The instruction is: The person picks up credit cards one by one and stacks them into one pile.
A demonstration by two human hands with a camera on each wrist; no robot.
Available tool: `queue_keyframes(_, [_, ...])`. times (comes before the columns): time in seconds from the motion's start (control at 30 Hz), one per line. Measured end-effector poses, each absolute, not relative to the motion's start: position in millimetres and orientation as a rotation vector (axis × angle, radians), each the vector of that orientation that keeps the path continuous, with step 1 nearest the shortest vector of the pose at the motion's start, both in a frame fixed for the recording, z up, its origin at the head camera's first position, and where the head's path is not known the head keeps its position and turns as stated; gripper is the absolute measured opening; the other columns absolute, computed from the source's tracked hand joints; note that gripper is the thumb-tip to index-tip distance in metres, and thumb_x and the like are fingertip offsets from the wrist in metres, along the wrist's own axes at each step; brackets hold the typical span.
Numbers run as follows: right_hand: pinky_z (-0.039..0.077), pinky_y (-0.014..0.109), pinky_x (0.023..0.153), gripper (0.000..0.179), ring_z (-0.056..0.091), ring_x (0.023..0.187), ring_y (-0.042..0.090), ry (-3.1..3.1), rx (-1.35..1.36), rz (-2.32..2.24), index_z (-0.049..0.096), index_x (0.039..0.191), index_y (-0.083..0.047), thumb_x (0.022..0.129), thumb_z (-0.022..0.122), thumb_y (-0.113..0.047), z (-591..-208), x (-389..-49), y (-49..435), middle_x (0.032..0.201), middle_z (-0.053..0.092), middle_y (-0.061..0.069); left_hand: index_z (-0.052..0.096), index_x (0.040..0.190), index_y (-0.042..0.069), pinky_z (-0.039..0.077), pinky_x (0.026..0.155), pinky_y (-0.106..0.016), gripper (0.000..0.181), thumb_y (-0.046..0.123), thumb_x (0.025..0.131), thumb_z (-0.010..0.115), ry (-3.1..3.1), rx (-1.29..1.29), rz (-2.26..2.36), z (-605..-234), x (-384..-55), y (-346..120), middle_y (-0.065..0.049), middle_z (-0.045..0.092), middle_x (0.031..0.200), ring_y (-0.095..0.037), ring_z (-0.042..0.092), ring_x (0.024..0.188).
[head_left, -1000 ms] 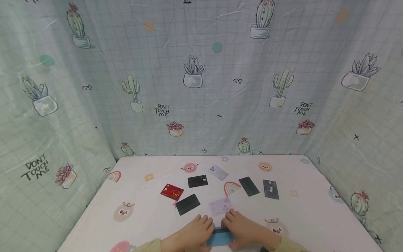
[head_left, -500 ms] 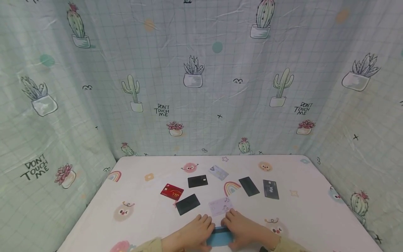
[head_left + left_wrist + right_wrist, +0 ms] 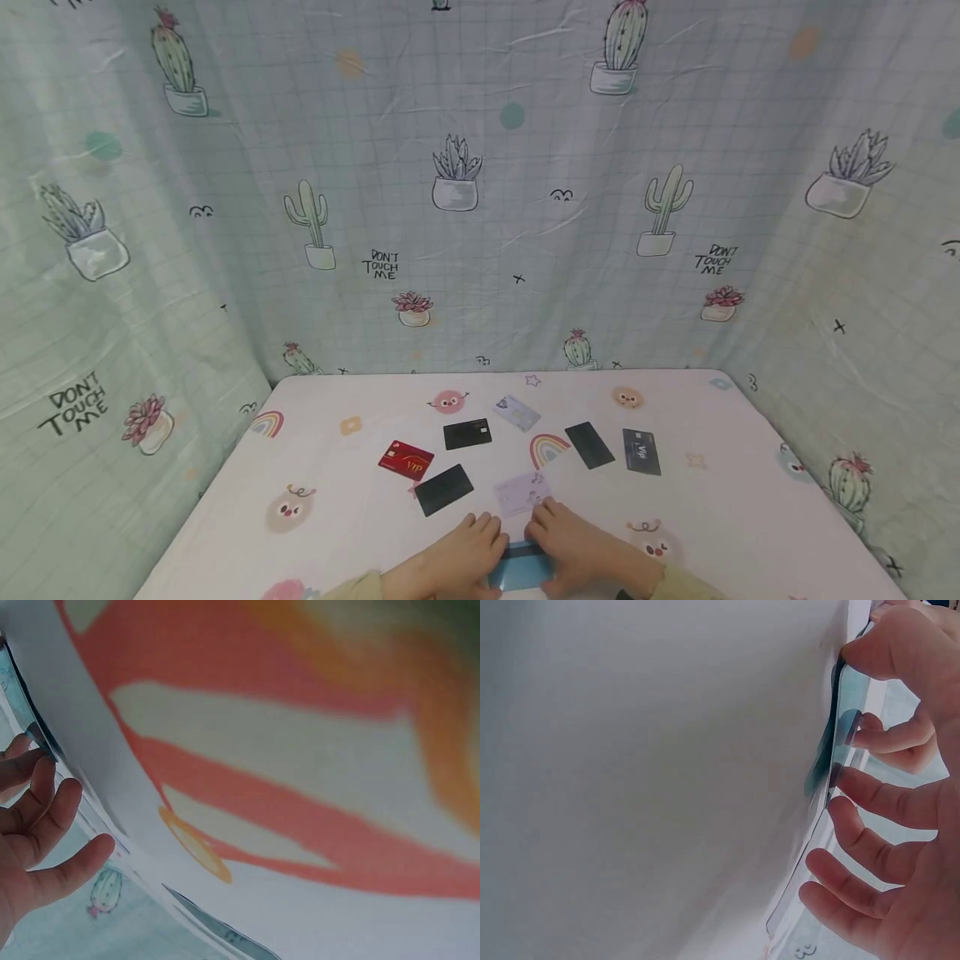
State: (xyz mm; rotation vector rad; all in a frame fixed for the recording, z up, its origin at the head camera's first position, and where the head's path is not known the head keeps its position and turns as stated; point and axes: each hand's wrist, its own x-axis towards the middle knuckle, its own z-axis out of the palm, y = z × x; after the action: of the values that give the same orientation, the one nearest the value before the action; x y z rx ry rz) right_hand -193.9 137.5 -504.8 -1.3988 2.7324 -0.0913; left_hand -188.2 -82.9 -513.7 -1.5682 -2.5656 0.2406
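A light blue card (image 3: 521, 573) with a dark stripe along its far edge lies low on the table in front of me. My left hand (image 3: 462, 552) holds its left end, fingertips at the far edge and thumb at the near edge. At the opposite end, my right hand (image 3: 567, 542) pinches the card between thumb and fingers, which the right wrist view shows at its edges. The left wrist view catches the left hand's curved fingers at one side, with most of the card hidden. Just beyond both hands lies a pale purple card (image 3: 517, 493).
Left of centre lie a red VIP card (image 3: 406, 460), a black card (image 3: 443, 490) and a black chip card (image 3: 467, 434). A pale card (image 3: 517, 412) is farther back. Another black card (image 3: 589, 445) and a dark grey VIP card (image 3: 641, 452) lie right. Patterned cloth (image 3: 480, 250) surrounds the table.
The head view has shifted slightly. Both hands keep their hold on the blue card, and the other cards stay where they were on the table.
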Motion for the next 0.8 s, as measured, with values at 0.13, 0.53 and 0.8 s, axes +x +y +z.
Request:
queue_keyframes(0.13, [0.039, 0.019, 0.073, 0.05, 0.036, 0.083, 0.004, 2.763, -1.435, -0.062, 0.053, 0.105, -0.02, 0.07, 0.061, -0.055, -508.7, -192.8, 137.4, 0.091, 0.044, -0.01, 0.053, 0.111, 0.016, 0.043, 0.077, -0.023, 0.055, 0.061, 0.079, 0.049, -2.572, -1.553, 0.268, -512.2, -186.0, -82.9, 0.004, 0.052, 0.099, -0.007, 0.043, 0.085])
queue_keyframes(0.53, [0.043, 0.028, 0.08, 0.053, 0.039, 0.088, 0.006, 2.789, -1.367, -0.072, 0.05, 0.108, -0.021, 0.072, 0.058, -0.059, -508.8, -189.0, 137.1, 0.094, 0.046, -0.01, 0.052, 0.11, 0.019, 0.045, 0.08, -0.029, 0.056, 0.064, 0.078, 0.045, -2.529, -1.503, 0.33, -510.9, -181.6, -82.6, 0.004, 0.055, 0.1, -0.009, 0.046, 0.086])
queue_keyframes(0.8, [0.042, 0.029, 0.081, 0.053, 0.04, 0.09, 0.007, 2.835, -1.419, -0.052, 0.05, 0.109, -0.021, 0.072, 0.057, -0.059, -507.5, -190.0, 137.7, 0.096, 0.047, -0.01, 0.052, 0.11, 0.018, 0.044, 0.082, -0.03, 0.057, 0.064, 0.079, 0.046, -2.486, -1.457, 0.364, -511.4, -180.8, -84.3, 0.004, 0.055, 0.1, -0.01, 0.046, 0.088])
